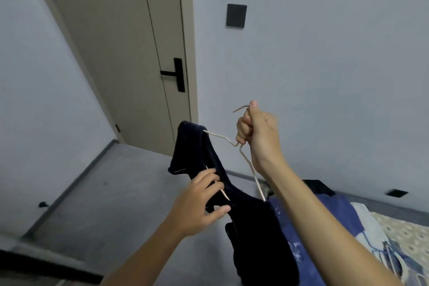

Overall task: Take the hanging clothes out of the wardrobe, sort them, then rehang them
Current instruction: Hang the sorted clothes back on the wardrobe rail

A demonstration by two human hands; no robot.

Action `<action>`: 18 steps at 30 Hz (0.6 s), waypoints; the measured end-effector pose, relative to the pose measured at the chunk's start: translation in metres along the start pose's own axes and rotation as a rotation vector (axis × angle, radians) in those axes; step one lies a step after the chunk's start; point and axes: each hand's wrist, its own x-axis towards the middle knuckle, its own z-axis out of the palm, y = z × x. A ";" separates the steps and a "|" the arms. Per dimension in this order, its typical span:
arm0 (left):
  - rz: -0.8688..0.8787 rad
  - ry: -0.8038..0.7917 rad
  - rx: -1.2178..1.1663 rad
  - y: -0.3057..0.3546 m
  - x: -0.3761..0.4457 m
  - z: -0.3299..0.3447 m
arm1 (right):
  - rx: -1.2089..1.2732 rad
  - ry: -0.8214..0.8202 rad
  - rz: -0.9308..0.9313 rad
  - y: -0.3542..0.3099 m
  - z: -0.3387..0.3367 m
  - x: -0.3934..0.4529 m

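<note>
The dark garment (246,211) hangs off one shoulder of the pale hanger (222,139), held up in the air in front of you rather than resting on anything, so the cloth drops free. Your right hand (257,132) is fisted round the hanger's neck, just under the hook, to carry the weight. Your left hand (199,199) has its fingers curled on the cloth at the hanger's lower arm, likely working it on or off. More clothes (325,213) lie on the bed (408,234) below right; the door (120,53) stands beyond.
</note>
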 end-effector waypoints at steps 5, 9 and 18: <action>-0.148 0.071 0.082 0.019 -0.066 -0.005 | 0.074 -0.175 0.055 0.024 0.022 -0.037; -0.282 0.091 0.154 0.042 -0.121 -0.006 | 0.115 -0.306 0.103 0.043 0.037 -0.068; -0.518 0.175 0.247 0.097 -0.273 -0.052 | 0.101 -0.657 0.143 0.053 0.139 -0.173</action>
